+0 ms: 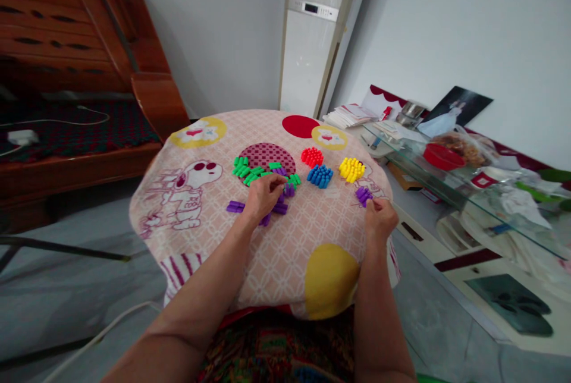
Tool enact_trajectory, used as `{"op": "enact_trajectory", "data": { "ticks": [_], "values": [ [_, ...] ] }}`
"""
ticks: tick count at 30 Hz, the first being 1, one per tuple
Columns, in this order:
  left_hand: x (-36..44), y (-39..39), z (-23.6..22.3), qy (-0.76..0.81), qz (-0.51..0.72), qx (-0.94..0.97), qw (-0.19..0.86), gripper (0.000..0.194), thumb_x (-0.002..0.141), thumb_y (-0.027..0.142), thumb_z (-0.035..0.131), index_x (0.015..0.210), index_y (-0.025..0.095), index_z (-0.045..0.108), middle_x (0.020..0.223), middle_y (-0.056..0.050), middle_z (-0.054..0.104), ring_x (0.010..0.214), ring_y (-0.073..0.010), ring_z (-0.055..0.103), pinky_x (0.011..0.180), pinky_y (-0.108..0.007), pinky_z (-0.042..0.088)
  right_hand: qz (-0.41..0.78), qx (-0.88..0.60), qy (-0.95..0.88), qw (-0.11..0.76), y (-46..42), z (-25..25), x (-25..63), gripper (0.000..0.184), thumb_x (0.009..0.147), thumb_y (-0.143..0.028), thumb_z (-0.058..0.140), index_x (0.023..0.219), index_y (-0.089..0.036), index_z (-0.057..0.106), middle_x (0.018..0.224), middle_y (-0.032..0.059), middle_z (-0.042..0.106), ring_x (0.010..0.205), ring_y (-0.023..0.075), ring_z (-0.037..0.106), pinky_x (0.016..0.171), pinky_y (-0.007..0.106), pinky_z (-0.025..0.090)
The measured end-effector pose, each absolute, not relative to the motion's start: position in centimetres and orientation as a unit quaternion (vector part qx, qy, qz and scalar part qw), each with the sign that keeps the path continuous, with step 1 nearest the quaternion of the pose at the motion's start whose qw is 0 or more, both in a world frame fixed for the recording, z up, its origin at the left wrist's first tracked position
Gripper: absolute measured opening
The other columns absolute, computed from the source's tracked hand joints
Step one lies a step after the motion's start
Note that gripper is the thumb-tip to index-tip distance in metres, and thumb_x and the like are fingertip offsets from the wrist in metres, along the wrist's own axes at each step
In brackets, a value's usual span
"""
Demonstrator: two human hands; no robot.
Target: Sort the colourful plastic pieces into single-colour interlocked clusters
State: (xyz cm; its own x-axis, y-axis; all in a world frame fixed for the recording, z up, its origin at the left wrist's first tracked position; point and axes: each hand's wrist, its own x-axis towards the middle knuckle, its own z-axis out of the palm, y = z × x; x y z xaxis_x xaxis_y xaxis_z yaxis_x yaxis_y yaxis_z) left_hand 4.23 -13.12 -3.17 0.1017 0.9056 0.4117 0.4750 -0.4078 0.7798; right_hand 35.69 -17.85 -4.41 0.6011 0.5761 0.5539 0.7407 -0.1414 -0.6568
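My left hand [266, 194] is closed in a pinch over loose small purple pieces [280, 209] and green pieces [254, 175]; whatever is between its fingertips is hidden. At the table's right side my right hand [381, 215] is also pinched, its fingertips right at a small tight group of purple pieces [363, 194]. I cannot make out what those fingers hold. Between the hands, farther back, small short rod-like pieces stand in close groups by colour: red [312, 157], blue [320, 176] and yellow [351, 169].
A patterned cloth [285, 270] covers the round table. To the right runs a glass-topped cabinet [473, 192] with a red bowl [444, 157], bags and papers. A wooden bench [156, 97] stands at the left, and a tall white appliance [307, 56] behind the table.
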Motion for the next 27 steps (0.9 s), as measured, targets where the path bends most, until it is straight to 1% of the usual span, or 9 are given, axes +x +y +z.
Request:
{"op": "enact_trajectory", "data": {
  "ticks": [3,6,10,12,14,16,19,23,27],
  "values": [
    [3.8,-13.3,-2.9,0.497,0.343,0.777,0.180,0.019,0.079,0.023,0.064,0.094,0.019,0.074,0.091,-0.005,0.073,0.082,-0.0192,0.066,0.078,-0.030,0.050,-0.038,-0.714,-0.483,0.506,-18.4,-4.1,33.9,0.031,0.074,-0.042,0.055,0.078,-0.016,0.071,0.072,0.0091,0.071,0.068,0.0220,0.065,0.068,0.032,0.050],
    [3.6,-13.6,-2.5,0.462,0.257,0.833,0.161,0.016,0.076,0.023,0.071,0.090,0.021,0.076,0.097,-0.005,0.072,0.093,-0.0220,0.065,0.086,-0.033,0.049,0.035,-0.681,-0.521,0.512,-18.5,-4.1,32.0,0.031,0.076,-0.043,0.054,0.078,-0.017,0.071,0.069,0.0068,0.070,0.066,0.0212,0.065,0.064,0.030,0.050],
    [3.1,-13.8,-2.2,0.421,0.209,0.865,0.175,0.011,0.073,0.025,0.075,0.083,0.022,0.077,0.114,-0.007,0.068,0.107,-0.0257,0.061,0.094,-0.036,0.046,0.099,-0.651,-0.560,0.503,-18.8,-4.2,29.8,0.028,0.077,-0.041,0.056,0.074,-0.017,0.070,0.067,0.0044,0.069,0.065,0.0192,0.064,0.062,0.028,0.049],
    [2.8,-13.8,-2.1,0.412,0.210,0.868,0.183,0.008,0.071,0.024,0.076,0.079,0.020,0.075,0.115,-0.007,0.068,0.108,-0.0260,0.060,0.095,-0.036,0.046,0.138,-0.635,-0.579,0.492,-19.0,-4.2,28.8,0.028,0.078,-0.040,0.056,0.074,-0.017,0.070,0.066,0.0037,0.068,0.063,0.0182,0.063,0.061,0.027,0.049],
    [2.8,-13.8,-2.0,0.415,0.235,0.858,0.190,0.006,0.073,0.023,0.074,0.078,0.019,0.074,0.106,-0.007,0.070,0.101,-0.0238,0.062,0.090,-0.034,0.047,0.185,-0.618,-0.593,0.482,-19.3,-4.2,27.8,0.027,0.079,-0.040,0.057,0.075,-0.017,0.070,0.064,0.0031,0.067,0.062,0.0176,0.062,0.060,0.027,0.049],
    [3.2,-13.9,-1.8,0.424,0.267,0.840,0.210,0.010,0.078,0.026,0.070,0.083,0.018,0.073,0.092,-0.005,0.071,0.087,-0.0200,0.064,0.080,-0.030,0.047,0.224,-0.593,-0.609,0.477,-19.5,-4.1,26.7,0.026,0.080,-0.039,0.058,0.077,-0.017,0.071,0.064,0.0026,0.067,0.061,0.0171,0.062,0.059,0.026,0.050],
    [4.3,-14.4,-1.8,0.413,0.282,0.824,0.267,0.016,0.084,0.031,0.064,0.090,0.018,0.073,0.080,-0.002,0.071,0.071,-0.0156,0.062,0.067,-0.026,0.044,0.237,-0.546,-0.641,0.485,-19.6,-3.9,25.2,0.024,0.081,-0.037,0.060,0.087,-0.017,0.073,0.075,0.0045,0.071,0.068,0.0175,0.066,0.065,0.027,0.052],
    [5.9,-14.9,-2.2,0.367,0.277,0.832,0.310,0.017,0.081,0.020,0.060,0.093,0.017,0.072,0.082,-0.002,0.072,0.070,-0.0138,0.062,0.064,-0.023,0.043,0.222,-0.494,-0.689,0.481,-19.6,-3.9,23.9,0.027,0.086,-0.032,0.059,0.105,-0.018,0.073,0.097,0.0087,0.074,0.083,0.0189,0.069,0.074,0.028,0.055],
    [6.7,-15.0,-3.0,0.362,0.314,0.817,0.321,0.013,0.078,0.017,0.060,0.088,0.015,0.069,0.073,-0.001,0.068,0.065,-0.0130,0.059,0.060,-0.022,0.042,0.207,-0.506,-0.718,0.431,-19.6,-4.1,24.0,0.027,0.085,-0.019,0.057,0.106,-0.019,0.074,0.098,0.0094,0.073,0.085,0.0194,0.068,0.077,0.029,0.053]
  ]
}}
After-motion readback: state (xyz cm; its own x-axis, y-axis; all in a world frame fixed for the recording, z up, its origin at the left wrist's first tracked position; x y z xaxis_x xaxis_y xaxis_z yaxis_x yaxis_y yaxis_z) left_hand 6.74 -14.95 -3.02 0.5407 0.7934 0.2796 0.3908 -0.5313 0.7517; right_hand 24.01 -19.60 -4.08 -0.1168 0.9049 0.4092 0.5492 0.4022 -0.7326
